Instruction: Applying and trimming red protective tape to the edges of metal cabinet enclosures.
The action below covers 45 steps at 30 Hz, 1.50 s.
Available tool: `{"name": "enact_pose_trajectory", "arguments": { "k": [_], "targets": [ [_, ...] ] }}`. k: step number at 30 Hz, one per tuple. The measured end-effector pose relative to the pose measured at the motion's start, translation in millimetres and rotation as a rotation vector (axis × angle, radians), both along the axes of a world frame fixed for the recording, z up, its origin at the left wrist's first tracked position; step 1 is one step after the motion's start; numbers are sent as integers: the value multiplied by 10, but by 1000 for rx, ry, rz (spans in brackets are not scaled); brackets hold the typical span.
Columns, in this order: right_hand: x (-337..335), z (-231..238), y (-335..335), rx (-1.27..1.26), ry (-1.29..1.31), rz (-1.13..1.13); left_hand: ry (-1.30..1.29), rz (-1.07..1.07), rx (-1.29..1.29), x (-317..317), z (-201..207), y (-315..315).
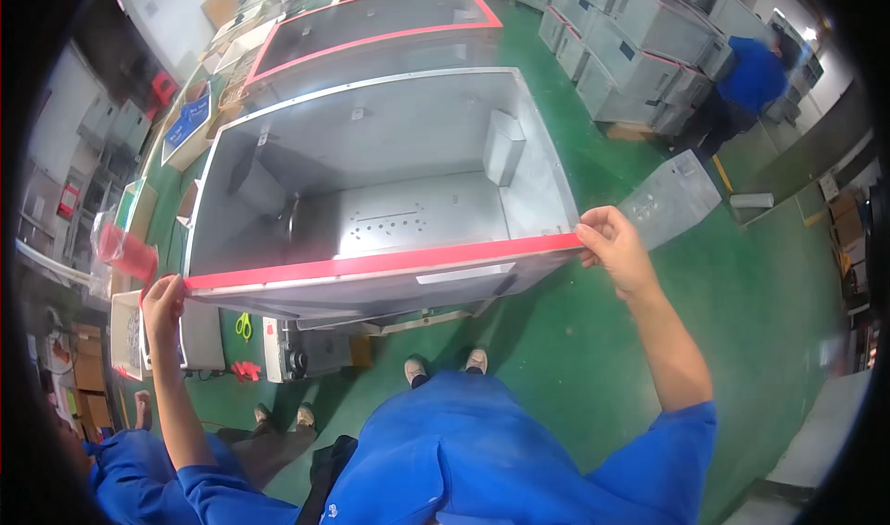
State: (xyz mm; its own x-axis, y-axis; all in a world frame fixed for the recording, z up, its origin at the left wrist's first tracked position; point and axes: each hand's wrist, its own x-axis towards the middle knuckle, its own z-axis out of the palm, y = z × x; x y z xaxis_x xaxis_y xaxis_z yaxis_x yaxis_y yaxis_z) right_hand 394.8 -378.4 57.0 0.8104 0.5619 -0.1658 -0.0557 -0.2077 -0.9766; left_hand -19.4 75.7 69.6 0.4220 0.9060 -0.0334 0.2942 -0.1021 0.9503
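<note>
An open grey metal cabinet (362, 140) lies in front of me with its opening facing up. A red strip (389, 257) runs along its near rim from corner to corner. At the near left corner, my left hand (164, 304) is closed on the strip's left end. My right hand (616, 251) pinches the right end at the near right corner, thumb on top. A red roll (129, 253), partly in clear plastic, is just beyond my left hand; red material trails from my hand toward it.
Behind stands another cabinet with a red-edged rim (389, 32). Green scissors (244, 327) and bins (127, 332) are at left. A co-worker in blue (139, 474) is at lower left; another person (753, 73) is near stacked grey cabinets (621, 75). A grey panel (672, 196) lies right.
</note>
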Motion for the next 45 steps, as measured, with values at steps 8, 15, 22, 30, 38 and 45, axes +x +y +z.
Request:
{"name": "enact_pose_trajectory", "arguments": {
  "k": [8,15,22,30,38,45],
  "targets": [
    [-65,-24,15,36,3,-44,4,51,-15,60,37,-61],
    [-42,-53,4,40,-1,-57,-29,-13,10,3,10,-28],
    [-38,-54,5,25,9,-62,3,-30,28,-2,-1,-41],
    [-28,-80,3,40,12,-60,-30,-20,50,-50,-91,6],
    [-85,-40,33,10,-149,-78,-19,-14,84,5,-62,-72],
    [-444,40,314,-182,-1151,-92,-35,7,89,13,-76,-102]
  ]
}}
